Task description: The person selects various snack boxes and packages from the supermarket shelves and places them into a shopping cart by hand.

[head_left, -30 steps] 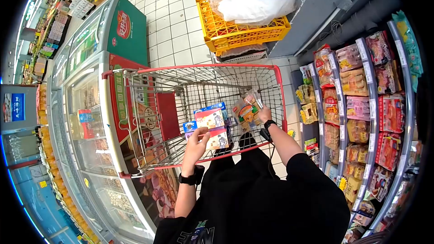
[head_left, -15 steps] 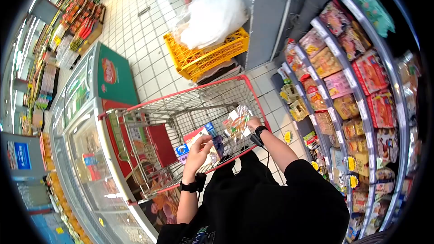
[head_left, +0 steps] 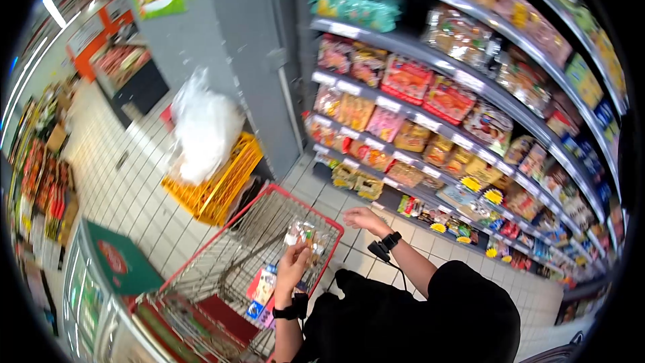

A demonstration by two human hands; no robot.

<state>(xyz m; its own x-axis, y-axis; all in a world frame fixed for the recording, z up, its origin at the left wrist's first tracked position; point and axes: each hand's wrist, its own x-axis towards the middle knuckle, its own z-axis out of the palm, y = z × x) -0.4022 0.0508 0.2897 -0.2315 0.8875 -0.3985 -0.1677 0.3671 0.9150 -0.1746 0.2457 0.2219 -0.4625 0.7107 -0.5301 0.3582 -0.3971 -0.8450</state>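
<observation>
My left hand (head_left: 292,270) is over the shopping cart (head_left: 232,236), its fingers loosely bent and holding nothing that I can make out. Just beyond the fingertips, a clear plastic food packet (head_left: 316,236) lies in the cart's right end; whether the hand touches it, I cannot tell. Below that hand is a blue, white and red box (head_left: 264,288) in the cart, partly covered by the wrist. To the right, outside the cart rim, my right hand (head_left: 364,220) is open, with its fingers pointing left and nothing in it. Both wrists wear black bands.
Shelves of packaged food (head_left: 430,94) curve along the right side. A yellow crate (head_left: 218,191) bearing a white plastic bag (head_left: 205,128) stands beyond the cart, by a grey pillar (head_left: 235,40). A green-ended freezer (head_left: 121,255) is at the left.
My right hand has let go of the clear packet and moved out past the cart's rim. My left hand has shifted from over the box toward the packet. The view has turned right, toward the shelves.
</observation>
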